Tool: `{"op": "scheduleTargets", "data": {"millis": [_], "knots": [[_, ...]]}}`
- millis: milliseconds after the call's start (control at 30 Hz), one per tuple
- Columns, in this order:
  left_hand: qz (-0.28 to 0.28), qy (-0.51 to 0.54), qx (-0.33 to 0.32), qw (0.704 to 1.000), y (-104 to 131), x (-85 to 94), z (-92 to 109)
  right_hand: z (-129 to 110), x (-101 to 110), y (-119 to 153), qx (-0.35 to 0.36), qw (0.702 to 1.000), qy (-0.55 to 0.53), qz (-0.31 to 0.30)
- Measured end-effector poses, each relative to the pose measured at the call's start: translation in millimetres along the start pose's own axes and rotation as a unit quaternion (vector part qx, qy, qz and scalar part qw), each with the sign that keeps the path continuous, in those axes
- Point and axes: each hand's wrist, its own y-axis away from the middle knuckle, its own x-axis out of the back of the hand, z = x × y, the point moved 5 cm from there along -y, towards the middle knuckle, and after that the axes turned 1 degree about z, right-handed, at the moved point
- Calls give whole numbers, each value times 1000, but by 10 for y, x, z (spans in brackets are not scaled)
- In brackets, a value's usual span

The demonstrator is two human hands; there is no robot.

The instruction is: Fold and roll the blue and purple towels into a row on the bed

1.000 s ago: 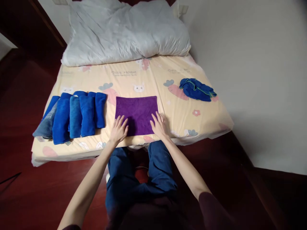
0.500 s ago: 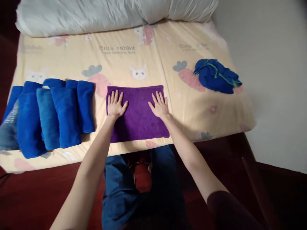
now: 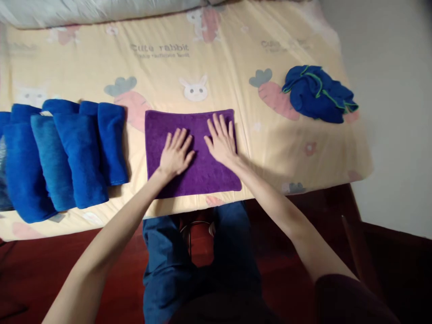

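Note:
A purple towel [image 3: 199,175] lies spread flat on the bed near its front edge. My left hand [image 3: 175,155] rests palm down on the middle-left of the towel, fingers apart. Over the towel's right side, my right hand [image 3: 221,141] is laid flat with its fingers spread towards the far right corner. Neither hand grips anything. To the left of the towel, several folded blue towels [image 3: 83,157] lie in overlapping rows.
A crumpled blue cloth with green edging [image 3: 317,94] lies at the right on the bed sheet [image 3: 232,58], which bears rabbits and carrots. A rolled pale quilt [image 3: 101,9] runs along the far side. A white wall [image 3: 398,135] stands at the right.
My left hand has slid from the towel's left edge towards its middle. My right hand has shifted slightly towards the far edge. The view has tilted down and come closer.

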Motion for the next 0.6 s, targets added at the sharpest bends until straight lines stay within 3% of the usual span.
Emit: {"op": "scheduleTargets", "data": {"millis": [100, 167, 300, 400, 500, 600], "knots": [[-42, 5, -31, 999, 470, -103, 522, -490, 47, 704, 36, 998, -26, -54], [-53, 5, -25, 998, 747, -62, 618, -543, 120, 1089, 26, 997, -34, -68], [-73, 1, -15, 997, 1265, 188, 380, -234, 327, 1580, 17, 997, -48, -54], [-97, 24, -39, 994, 1673, 370, 121, -38, 456, 1862, 71, 993, -80, -47], [-56, 70, -13, 996, 1962, 510, -93, 35, 537, 2067, 105, 987, -124, -10], [21, 117, 45, 992, 2034, 563, -189, 59, 556, 2101, 77, 982, -163, 54]]}}
